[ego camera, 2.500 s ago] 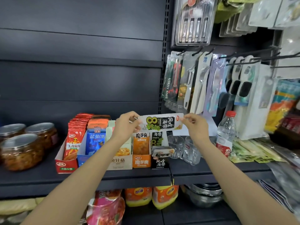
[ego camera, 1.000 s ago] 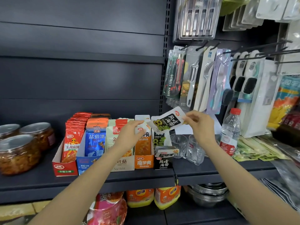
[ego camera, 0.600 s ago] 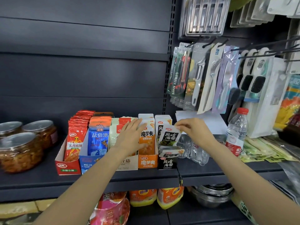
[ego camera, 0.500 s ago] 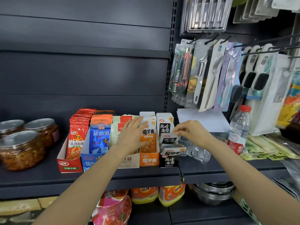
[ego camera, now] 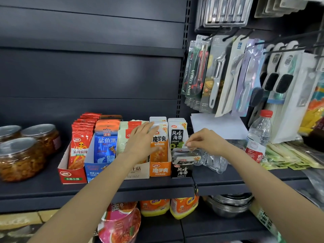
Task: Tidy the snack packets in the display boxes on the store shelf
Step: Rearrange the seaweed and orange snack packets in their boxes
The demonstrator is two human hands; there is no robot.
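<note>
Head view: I see my right hand's [ego camera: 206, 142] fingers [ego camera: 190, 143] pinching a glossy black-and-white seaweed packet [ego camera: 182, 151] over the black display box [ego camera: 181, 171]. My left hand [ego camera: 142, 141] lies flat, fingers straight, against the upright orange packets [ego camera: 158, 146]. Five cardboard boxes stand side by side on the dark shelf [ego camera: 43, 186].

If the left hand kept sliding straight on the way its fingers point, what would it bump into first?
The left hand points up and to the right, fingers straight. They already lie against the orange packets in the orange display box, so it meets those first; behind them probably the dark back panel, though depth is unclear.
</note>
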